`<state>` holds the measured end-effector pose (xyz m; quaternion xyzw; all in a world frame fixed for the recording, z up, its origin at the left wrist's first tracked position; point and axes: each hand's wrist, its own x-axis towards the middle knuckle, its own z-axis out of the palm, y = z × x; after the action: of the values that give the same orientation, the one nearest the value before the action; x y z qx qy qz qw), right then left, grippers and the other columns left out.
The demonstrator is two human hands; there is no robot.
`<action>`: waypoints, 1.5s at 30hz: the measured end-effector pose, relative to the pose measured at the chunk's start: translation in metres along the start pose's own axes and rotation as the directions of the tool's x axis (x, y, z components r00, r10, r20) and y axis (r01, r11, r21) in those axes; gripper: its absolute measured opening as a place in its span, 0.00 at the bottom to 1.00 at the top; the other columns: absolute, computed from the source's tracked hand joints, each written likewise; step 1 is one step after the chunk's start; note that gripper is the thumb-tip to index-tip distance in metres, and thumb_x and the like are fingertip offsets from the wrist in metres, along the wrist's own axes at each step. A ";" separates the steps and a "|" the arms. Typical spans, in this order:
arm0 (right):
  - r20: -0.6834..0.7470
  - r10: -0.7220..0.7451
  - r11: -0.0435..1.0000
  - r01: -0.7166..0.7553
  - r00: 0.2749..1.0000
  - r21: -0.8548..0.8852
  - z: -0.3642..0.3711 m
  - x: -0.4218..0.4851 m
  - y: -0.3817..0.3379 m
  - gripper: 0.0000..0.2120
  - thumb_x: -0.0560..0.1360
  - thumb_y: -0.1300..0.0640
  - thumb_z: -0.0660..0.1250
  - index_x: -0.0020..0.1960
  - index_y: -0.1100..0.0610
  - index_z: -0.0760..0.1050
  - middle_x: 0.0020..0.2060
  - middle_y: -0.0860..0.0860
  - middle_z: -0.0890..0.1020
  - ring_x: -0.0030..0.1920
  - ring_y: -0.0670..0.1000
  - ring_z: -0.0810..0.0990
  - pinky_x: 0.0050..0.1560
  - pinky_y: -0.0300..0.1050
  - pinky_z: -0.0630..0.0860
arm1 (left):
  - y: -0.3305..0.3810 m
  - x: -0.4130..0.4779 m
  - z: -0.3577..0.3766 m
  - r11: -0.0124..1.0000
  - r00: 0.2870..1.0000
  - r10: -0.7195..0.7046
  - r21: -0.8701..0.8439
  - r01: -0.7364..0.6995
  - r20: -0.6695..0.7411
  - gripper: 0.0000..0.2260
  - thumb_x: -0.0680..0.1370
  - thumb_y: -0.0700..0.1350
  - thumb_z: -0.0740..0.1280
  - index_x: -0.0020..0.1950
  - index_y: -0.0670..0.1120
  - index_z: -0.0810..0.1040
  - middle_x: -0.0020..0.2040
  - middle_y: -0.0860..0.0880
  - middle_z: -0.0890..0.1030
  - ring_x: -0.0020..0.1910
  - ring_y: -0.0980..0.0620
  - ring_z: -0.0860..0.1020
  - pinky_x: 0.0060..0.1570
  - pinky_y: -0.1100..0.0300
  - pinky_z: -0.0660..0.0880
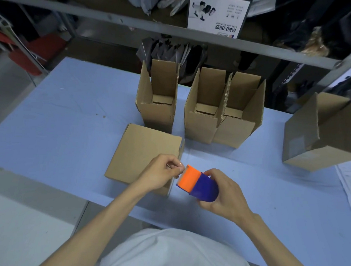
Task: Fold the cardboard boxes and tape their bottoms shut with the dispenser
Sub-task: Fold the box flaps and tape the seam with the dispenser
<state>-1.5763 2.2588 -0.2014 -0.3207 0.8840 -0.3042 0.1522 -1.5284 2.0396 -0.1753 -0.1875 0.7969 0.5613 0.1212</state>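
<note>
Right grip [226,194] clasps the tape dispenser [198,185]; left grip [160,172] pinches its orange edge, over a cardboard box [141,151].

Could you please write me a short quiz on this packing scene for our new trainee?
1. True or false: the right hand grips the blue and orange plastic tape dispenser.
2. Leaving out the larger brown cardboard box at the far right, how many open-topped brown cardboard boxes stand upright on the light blue table?
3. Where does the left hand pinch? A the dispenser's orange end; B a box flap; C the table's edge.
Key: 1 true; 2 three; 3 A.
</note>
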 end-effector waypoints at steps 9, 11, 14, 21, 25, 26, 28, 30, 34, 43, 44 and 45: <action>-0.036 -0.085 0.991 0.081 0.996 -0.103 -0.001 0.006 -0.004 0.27 0.63 0.38 0.72 0.54 0.54 0.73 0.45 0.43 0.78 0.37 0.41 0.72 0.35 0.26 0.63 | -0.005 0.000 0.004 0.977 0.986 -0.162 -0.145 0.156 -0.031 0.09 0.78 0.42 0.67 0.47 0.36 0.81 0.45 0.37 0.83 0.41 0.48 0.80 0.50 0.54 0.78; -0.043 -0.082 0.989 0.076 0.996 -0.127 -0.002 0.009 -0.005 0.28 0.63 0.35 0.72 0.53 0.53 0.74 0.44 0.44 0.78 0.36 0.41 0.71 0.35 0.25 0.61 | -0.006 0.001 0.005 0.974 0.983 -0.182 -0.147 0.175 -0.033 0.08 0.78 0.41 0.66 0.45 0.38 0.81 0.43 0.39 0.83 0.41 0.50 0.79 0.49 0.55 0.78; -0.034 -0.084 0.987 0.078 0.996 -0.142 -0.003 0.014 -0.008 0.27 0.63 0.35 0.72 0.53 0.53 0.73 0.42 0.43 0.77 0.36 0.41 0.70 0.34 0.25 0.60 | -0.008 0.006 0.006 0.981 0.979 -0.187 -0.072 0.182 -0.083 0.08 0.79 0.43 0.67 0.43 0.41 0.81 0.41 0.43 0.82 0.42 0.49 0.80 0.47 0.58 0.78; 0.010 -0.066 0.974 0.067 0.998 -0.219 -0.010 0.017 -0.007 0.23 0.65 0.39 0.73 0.48 0.53 0.70 0.37 0.42 0.72 0.31 0.44 0.68 0.31 0.29 0.60 | -0.007 0.018 0.012 0.979 0.957 -0.136 0.111 0.169 -0.256 0.07 0.77 0.43 0.69 0.40 0.43 0.80 0.35 0.47 0.80 0.35 0.54 0.77 0.35 0.64 0.72; 0.073 -0.010 0.957 0.030 0.997 -0.287 -0.017 0.015 -0.002 0.23 0.67 0.37 0.69 0.49 0.52 0.68 0.38 0.46 0.75 0.33 0.48 0.70 0.32 0.39 0.64 | -0.012 0.019 0.001 0.971 0.922 -0.119 0.149 0.185 -0.369 0.08 0.76 0.42 0.70 0.36 0.46 0.78 0.34 0.51 0.78 0.36 0.52 0.77 0.36 0.60 0.71; 0.093 0.016 0.951 0.013 0.996 -0.308 -0.020 0.012 0.001 0.23 0.67 0.36 0.69 0.48 0.51 0.67 0.39 0.46 0.75 0.33 0.49 0.70 0.33 0.40 0.64 | -0.016 0.020 -0.011 0.970 0.907 -0.111 0.153 0.188 -0.406 0.08 0.75 0.42 0.70 0.35 0.47 0.78 0.33 0.52 0.78 0.36 0.52 0.76 0.35 0.60 0.70; 0.099 0.044 0.944 -0.009 0.994 -0.330 -0.024 0.006 0.009 0.23 0.66 0.34 0.68 0.47 0.50 0.66 0.38 0.45 0.74 0.34 0.49 0.70 0.32 0.41 0.63 | -0.017 0.021 -0.031 0.968 0.921 -0.092 0.183 0.172 -0.378 0.10 0.74 0.43 0.71 0.34 0.48 0.77 0.31 0.52 0.78 0.34 0.54 0.76 0.34 0.63 0.68; 0.106 0.052 0.943 -0.014 0.993 -0.332 -0.028 0.007 0.012 0.25 0.64 0.31 0.68 0.47 0.49 0.66 0.37 0.44 0.74 0.33 0.49 0.70 0.31 0.40 0.62 | -0.016 0.021 -0.038 0.958 0.944 -0.083 0.236 0.164 -0.320 0.10 0.75 0.44 0.70 0.34 0.49 0.76 0.31 0.53 0.78 0.33 0.55 0.76 0.32 0.64 0.68; 0.133 0.033 0.941 0.014 0.991 -0.337 -0.028 0.014 0.014 0.32 0.66 0.25 0.62 0.59 0.47 0.67 0.43 0.44 0.78 0.39 0.52 0.77 0.35 0.43 0.67 | -0.020 0.023 -0.030 0.958 0.937 -0.145 0.193 0.213 -0.317 0.12 0.74 0.47 0.70 0.31 0.48 0.76 0.30 0.52 0.80 0.34 0.55 0.77 0.35 0.64 0.69; 0.168 0.008 0.922 0.058 0.986 -0.382 -0.028 0.024 0.017 0.33 0.67 0.28 0.63 0.66 0.44 0.68 0.43 0.47 0.78 0.40 0.52 0.76 0.36 0.42 0.65 | -0.039 0.013 -0.017 0.966 0.913 -0.075 0.199 0.167 -0.401 0.05 0.71 0.47 0.75 0.37 0.48 0.82 0.32 0.55 0.81 0.37 0.55 0.79 0.41 0.60 0.75; 0.163 0.009 0.922 0.055 0.987 -0.383 -0.028 0.025 0.017 0.33 0.66 0.28 0.64 0.66 0.44 0.68 0.43 0.46 0.78 0.40 0.52 0.76 0.36 0.42 0.65 | -0.039 0.012 -0.015 0.966 0.908 -0.052 0.211 0.152 -0.415 0.04 0.71 0.46 0.75 0.38 0.48 0.83 0.32 0.55 0.80 0.37 0.56 0.79 0.41 0.61 0.74; 0.157 0.008 0.922 0.053 0.987 -0.384 -0.028 0.026 0.017 0.33 0.66 0.28 0.64 0.66 0.43 0.68 0.42 0.46 0.78 0.39 0.51 0.75 0.36 0.41 0.65 | -0.039 0.012 -0.014 0.965 0.903 -0.027 0.223 0.135 -0.429 0.03 0.70 0.46 0.75 0.39 0.48 0.83 0.32 0.55 0.80 0.37 0.56 0.79 0.40 0.61 0.74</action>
<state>-1.6170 2.2641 -0.1928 -0.3773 0.9082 -0.0995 0.1511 -1.5220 2.0128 -0.2084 -0.3210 0.8593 0.3980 -0.0081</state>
